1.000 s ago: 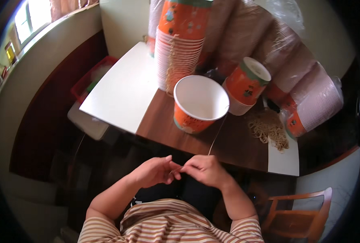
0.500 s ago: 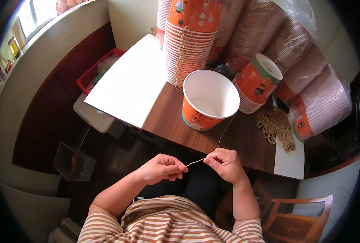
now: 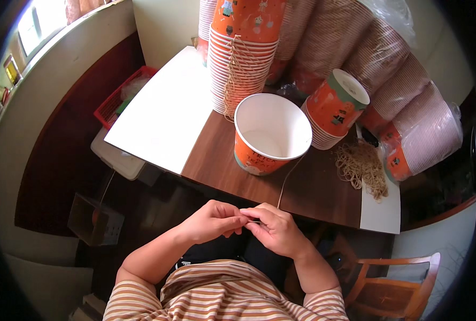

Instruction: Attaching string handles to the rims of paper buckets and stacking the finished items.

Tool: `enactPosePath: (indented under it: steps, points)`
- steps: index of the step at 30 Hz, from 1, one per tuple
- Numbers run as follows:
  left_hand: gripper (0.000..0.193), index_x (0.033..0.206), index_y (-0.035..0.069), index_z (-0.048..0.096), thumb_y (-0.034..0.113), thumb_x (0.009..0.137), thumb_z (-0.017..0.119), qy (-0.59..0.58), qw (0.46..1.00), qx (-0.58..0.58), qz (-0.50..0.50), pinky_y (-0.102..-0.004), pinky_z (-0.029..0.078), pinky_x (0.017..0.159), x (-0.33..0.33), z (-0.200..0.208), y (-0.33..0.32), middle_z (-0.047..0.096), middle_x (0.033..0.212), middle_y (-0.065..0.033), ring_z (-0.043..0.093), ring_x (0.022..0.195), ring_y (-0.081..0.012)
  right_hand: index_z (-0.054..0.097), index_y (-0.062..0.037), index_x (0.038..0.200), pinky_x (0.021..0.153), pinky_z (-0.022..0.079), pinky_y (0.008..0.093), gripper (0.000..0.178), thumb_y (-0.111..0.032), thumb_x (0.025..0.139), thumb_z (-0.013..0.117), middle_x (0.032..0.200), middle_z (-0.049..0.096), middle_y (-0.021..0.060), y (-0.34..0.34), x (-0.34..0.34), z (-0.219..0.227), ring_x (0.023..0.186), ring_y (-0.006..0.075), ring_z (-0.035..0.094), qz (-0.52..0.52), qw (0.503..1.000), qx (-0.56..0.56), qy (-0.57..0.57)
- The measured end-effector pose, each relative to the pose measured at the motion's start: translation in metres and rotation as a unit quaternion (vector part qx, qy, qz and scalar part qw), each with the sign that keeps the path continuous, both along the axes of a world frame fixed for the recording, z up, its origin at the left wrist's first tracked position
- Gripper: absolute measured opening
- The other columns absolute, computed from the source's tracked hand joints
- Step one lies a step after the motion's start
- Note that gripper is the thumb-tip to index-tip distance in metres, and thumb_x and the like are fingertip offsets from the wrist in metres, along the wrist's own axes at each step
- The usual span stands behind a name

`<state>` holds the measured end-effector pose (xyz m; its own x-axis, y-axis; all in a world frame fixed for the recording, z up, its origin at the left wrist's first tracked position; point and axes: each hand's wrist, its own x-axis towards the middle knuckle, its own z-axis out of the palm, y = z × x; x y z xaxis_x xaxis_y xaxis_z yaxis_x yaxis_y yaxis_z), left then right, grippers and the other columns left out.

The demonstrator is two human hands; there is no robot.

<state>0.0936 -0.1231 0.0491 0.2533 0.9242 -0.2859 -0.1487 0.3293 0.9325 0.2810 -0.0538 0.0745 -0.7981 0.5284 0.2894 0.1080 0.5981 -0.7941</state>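
Note:
My left hand pinches the end of a thin beige string with thumb and forefinger in front of my body. My right hand meets it at the fingertips and is closed on the same string. From there the string runs up over the table edge to the lower right side of an orange paper bucket. This bucket stands upright on the table, its white inside facing up. The exact end of the string is hidden between my fingers.
Behind the bucket rises a tall stack of buckets with looped strings hanging on it. Upturned buckets and a heap of beige strings lie to the right. Plastic-wrapped stacks line the back. A wooden chair stands at lower right.
My right hand has moved left along the string and now touches my left fingertips. The stretch of string between the hands has closed up. The whole view has shifted slightly.

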Motion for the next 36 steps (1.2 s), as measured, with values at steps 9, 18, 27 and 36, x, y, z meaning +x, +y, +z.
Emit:
enactPosePath:
  steps: [9,18,27,36]
  points:
    - [0.020,0.094,0.001,0.066,0.019,0.092,0.056,-0.101,0.991,-0.082,0.029,-0.0190,0.045,0.060,-0.007,-0.003,0.007,0.065,0.078,-0.0035,0.056,0.065,-0.0076,0.065,-0.0010,0.089,0.059,0.049,0.0283,0.017,0.005,0.074,0.069,0.077,0.062,0.0102,0.003,-0.006,-0.008,0.068,0.0208,0.062,-0.080,0.993,0.076,0.048]
    - [0.015,0.092,0.000,0.065,0.013,0.091,0.059,-0.046,0.997,0.039,0.053,-0.0200,0.047,0.063,0.000,-0.004,0.003,0.063,0.077,-0.0012,0.056,0.069,-0.0058,0.065,-0.0028,0.087,0.056,0.047,0.0288,0.015,0.003,0.074,0.070,0.074,0.060,0.0091,-0.001,-0.006,-0.001,0.064,0.0200,0.060,-0.091,0.992,0.070,0.058]
    - [0.012,0.088,0.000,0.067,0.011,0.086,0.065,-0.029,0.997,0.050,0.043,-0.0201,0.047,0.062,-0.003,0.012,-0.001,0.064,0.077,-0.0002,0.056,0.069,-0.0042,0.061,-0.0049,0.090,0.053,0.049,0.0304,0.021,0.001,0.072,0.070,0.076,0.058,0.0071,-0.005,0.002,0.008,0.062,0.0220,0.059,-0.053,0.973,0.223,0.020]
    - [0.013,0.087,0.000,0.067,0.011,0.081,0.068,0.136,0.985,0.107,-0.004,-0.0200,0.045,0.058,-0.012,0.040,-0.003,0.064,0.073,-0.0003,0.054,0.066,-0.0026,0.061,-0.0051,0.092,0.050,0.048,0.0281,0.028,-0.002,0.066,0.072,0.081,0.057,0.0058,-0.010,0.007,0.018,0.063,0.0188,0.058,-0.030,0.924,0.381,0.002]
